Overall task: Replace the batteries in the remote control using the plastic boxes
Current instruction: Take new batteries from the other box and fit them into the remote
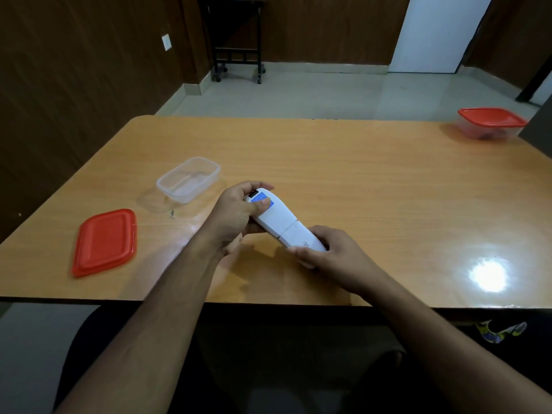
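Note:
A white remote control (279,221) lies back-side up between both hands, just above the table. My left hand (236,213) grips its far end, thumb on a blue label. My right hand (331,252) holds the near end, where the battery cover (298,236) sits with a seam showing. An open clear plastic box (188,179) stands to the left, and I see nothing in it. Its red lid (104,242) lies flat nearer the left front edge. A second clear box with a red lid on (491,122) stands at the far right corner, with dark things dimly visible inside.
The wooden table (358,174) has a bright light glare at the right front. Its front edge runs just below my forearms. Beyond the table are a tiled floor, a black wheeled stand and a white door.

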